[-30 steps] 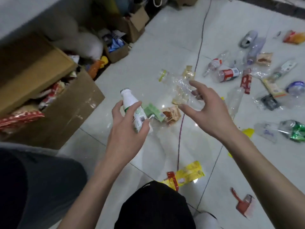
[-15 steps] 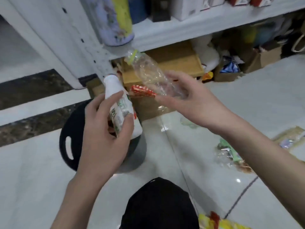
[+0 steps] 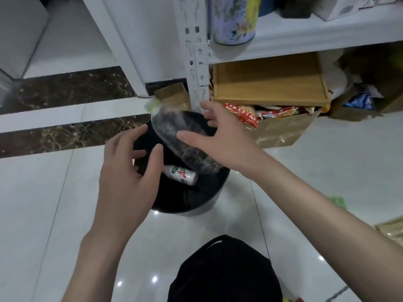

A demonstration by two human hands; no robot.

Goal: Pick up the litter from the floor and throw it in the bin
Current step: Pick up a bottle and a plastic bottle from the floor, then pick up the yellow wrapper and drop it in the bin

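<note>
Head view: we lean over the round black bin (image 3: 185, 211) at frame centre, at the foot of a white shelving post (image 3: 197, 62). Our left hand (image 3: 128, 168) hovers above the bin's near-left rim, fingers spread, holding nothing. Our right hand (image 3: 220, 140) reaches in from the right, fingers straight and splayed. Its thumb lies across a crumpled clear plastic bottle (image 3: 174, 131) that slants over the bin's mouth, its greenish cap end toward the upper left. The hold looks loose, not clasped. A small white bottle (image 3: 181, 174) lies inside the bin beneath it.

We judge the clear bottle's cap end to overhang the far rim, so the base should tip down first and the thumb lift only once its whole length is above the opening.

Little print can be read. The white bottle's label shows a red "A" and green marks, the rest blurred. Red snack packets (image 3: 242, 113) in the cardboard box (image 3: 283, 131) at right carry lettering too small to read.
</note>
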